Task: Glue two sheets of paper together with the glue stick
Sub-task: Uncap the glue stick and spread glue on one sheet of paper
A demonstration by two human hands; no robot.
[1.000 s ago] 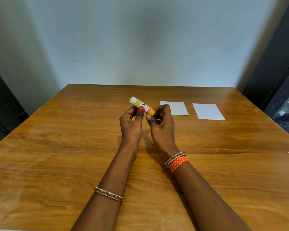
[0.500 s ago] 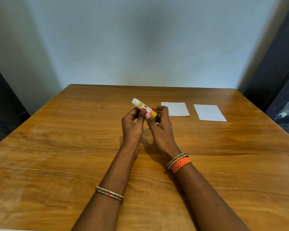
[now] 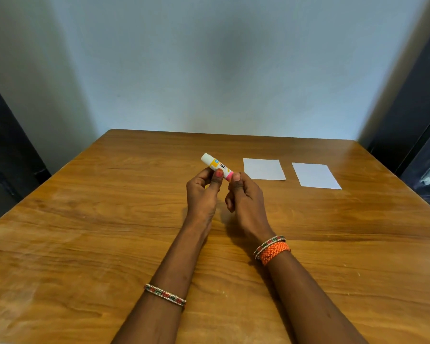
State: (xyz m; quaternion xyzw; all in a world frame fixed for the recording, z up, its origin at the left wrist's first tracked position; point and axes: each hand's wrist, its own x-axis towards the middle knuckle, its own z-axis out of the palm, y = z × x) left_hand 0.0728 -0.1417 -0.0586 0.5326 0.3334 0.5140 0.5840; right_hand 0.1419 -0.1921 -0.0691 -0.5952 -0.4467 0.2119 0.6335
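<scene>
Two hands on the glue stick (image 3: 216,165), held up over the bench (image 3: 85,219), just left of the near sheet (image 3: 263,169). Left hand (image 3: 202,192) pinches the barrel mid-label between thumb and fingertips; right hand (image 3: 245,197) is clenched round the pink lower end, which it mostly hides. White cap end points up and away to the left, cap looks still on. Far sheet (image 3: 315,175) lies flat just right of the near sheet, small gap between them, neither touched.

Handling call: stick is a light, rigid plastic tube, smooth, so it can twist in a loose pinch. Grip the barrel firmly with one hand, pull or twist the cap with the other. Glue tip itself is soft, so light pressure only.

Sheets are thin and floppy and will slide on the polished wood. Pin one with a flat palm while gluing; lift the other by a corner or edge.
</scene>
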